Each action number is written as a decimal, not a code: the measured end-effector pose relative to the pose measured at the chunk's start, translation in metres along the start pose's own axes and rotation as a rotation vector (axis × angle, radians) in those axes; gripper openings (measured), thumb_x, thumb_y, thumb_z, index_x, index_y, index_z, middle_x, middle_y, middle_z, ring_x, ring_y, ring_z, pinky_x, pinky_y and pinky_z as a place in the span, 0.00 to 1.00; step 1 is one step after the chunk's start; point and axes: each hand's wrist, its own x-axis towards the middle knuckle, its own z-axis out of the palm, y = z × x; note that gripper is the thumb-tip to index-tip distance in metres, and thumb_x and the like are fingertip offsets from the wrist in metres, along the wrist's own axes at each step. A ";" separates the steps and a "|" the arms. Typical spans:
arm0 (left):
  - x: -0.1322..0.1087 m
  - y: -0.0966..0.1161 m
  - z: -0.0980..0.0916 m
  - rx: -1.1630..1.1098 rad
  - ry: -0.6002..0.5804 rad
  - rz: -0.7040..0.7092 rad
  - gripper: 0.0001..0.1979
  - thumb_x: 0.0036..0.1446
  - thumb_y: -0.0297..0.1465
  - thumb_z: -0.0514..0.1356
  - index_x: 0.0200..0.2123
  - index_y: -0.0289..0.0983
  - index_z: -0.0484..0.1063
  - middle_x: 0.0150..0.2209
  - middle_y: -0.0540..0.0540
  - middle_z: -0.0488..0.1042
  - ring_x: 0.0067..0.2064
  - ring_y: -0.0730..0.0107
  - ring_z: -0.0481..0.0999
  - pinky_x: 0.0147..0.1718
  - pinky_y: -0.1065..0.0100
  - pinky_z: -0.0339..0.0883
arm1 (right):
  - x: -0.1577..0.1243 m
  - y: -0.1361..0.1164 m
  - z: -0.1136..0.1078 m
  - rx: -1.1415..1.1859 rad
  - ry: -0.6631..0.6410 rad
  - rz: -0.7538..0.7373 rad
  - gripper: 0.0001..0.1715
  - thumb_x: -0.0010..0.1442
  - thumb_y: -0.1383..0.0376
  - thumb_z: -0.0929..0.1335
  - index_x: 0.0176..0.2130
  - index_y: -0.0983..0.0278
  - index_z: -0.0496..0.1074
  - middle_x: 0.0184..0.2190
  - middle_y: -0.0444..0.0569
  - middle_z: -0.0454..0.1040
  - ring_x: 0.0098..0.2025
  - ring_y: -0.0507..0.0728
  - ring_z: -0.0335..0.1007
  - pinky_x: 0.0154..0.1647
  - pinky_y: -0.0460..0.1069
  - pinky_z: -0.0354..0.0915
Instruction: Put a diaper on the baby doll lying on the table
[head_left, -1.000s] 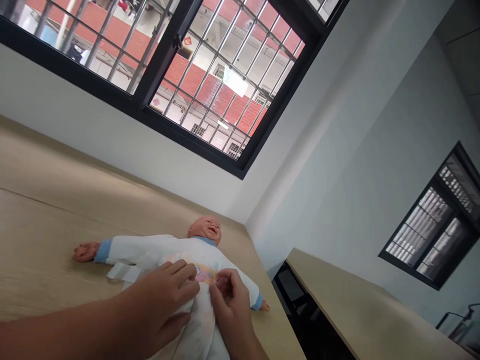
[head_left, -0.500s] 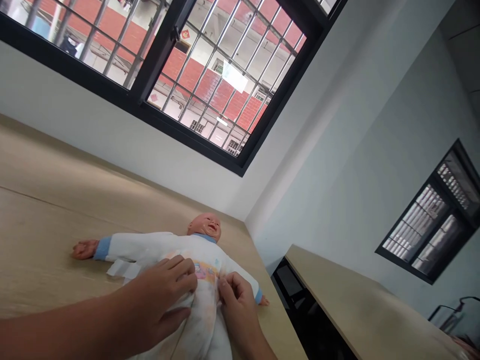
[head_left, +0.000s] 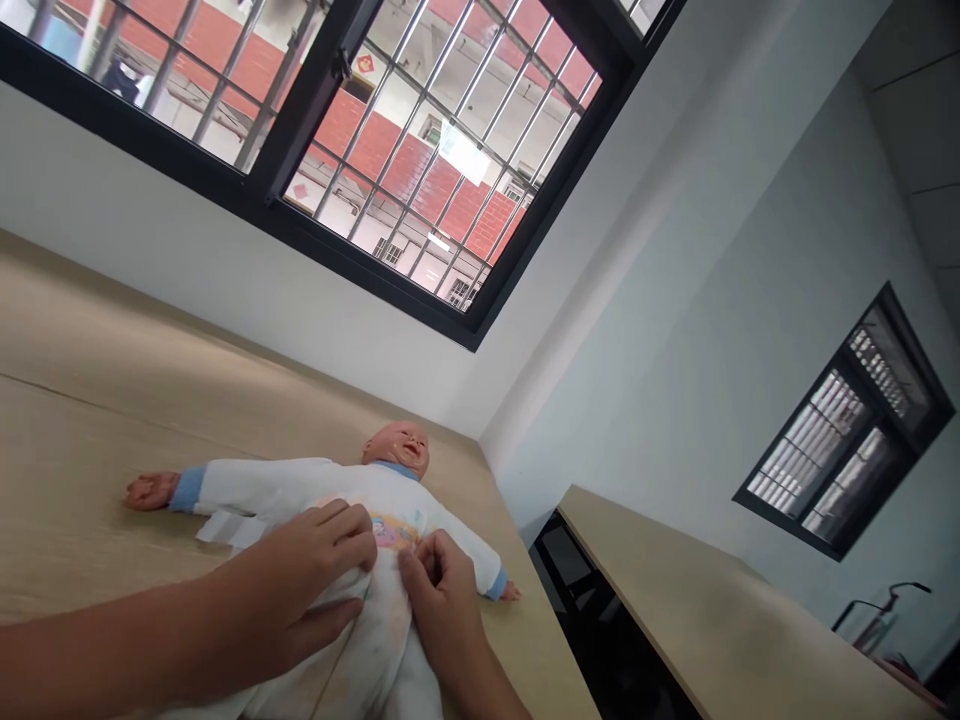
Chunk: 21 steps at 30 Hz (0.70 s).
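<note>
A baby doll [head_left: 395,447] in a white suit with blue cuffs lies on its back on a light wooden table [head_left: 82,430], arms spread. A diaper with a coloured front band [head_left: 394,530] covers its waist. My left hand [head_left: 300,590] lies flat on the doll's belly with fingers stretched out over the diaper's left side. My right hand [head_left: 439,600] has its fingers curled in a pinch against the diaper's right side. A white diaper tab [head_left: 217,527] sticks out beside the doll's left flank.
The table runs along a white wall under a barred, black-framed window [head_left: 360,130]. A gap [head_left: 577,600] separates it from a second wooden table [head_left: 712,620] at the right. A smaller barred window [head_left: 840,440] is on the right wall.
The view has shifted, so the doll sits slightly further left and higher. My right hand has moved a little inward along the diaper's waist. My left hand stays pressed on the belly.
</note>
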 end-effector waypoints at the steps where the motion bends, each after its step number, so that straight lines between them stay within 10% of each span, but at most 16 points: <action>1: 0.000 0.000 0.000 -0.006 0.002 0.004 0.06 0.61 0.25 0.61 0.41 0.41 0.72 0.46 0.44 0.75 0.46 0.55 0.70 0.47 0.58 0.63 | 0.000 0.000 0.000 -0.002 0.007 -0.003 0.18 0.63 0.57 0.68 0.27 0.59 0.59 0.22 0.38 0.58 0.26 0.51 0.53 0.27 0.47 0.53; 11: -0.001 -0.002 -0.002 -0.063 0.009 -0.023 0.08 0.61 0.25 0.61 0.42 0.42 0.73 0.46 0.46 0.75 0.46 0.58 0.71 0.47 0.61 0.64 | 0.001 0.007 -0.002 -0.060 0.023 -0.019 0.15 0.64 0.59 0.65 0.27 0.59 0.59 0.23 0.39 0.59 0.26 0.52 0.54 0.28 0.48 0.52; 21: -0.004 -0.012 0.005 -0.147 0.003 -0.060 0.08 0.61 0.25 0.59 0.43 0.42 0.71 0.48 0.46 0.75 0.49 0.58 0.71 0.50 0.61 0.65 | 0.008 0.041 -0.056 -0.575 0.120 -0.062 0.12 0.48 0.74 0.68 0.24 0.60 0.62 0.19 0.41 0.63 0.24 0.53 0.55 0.28 0.48 0.42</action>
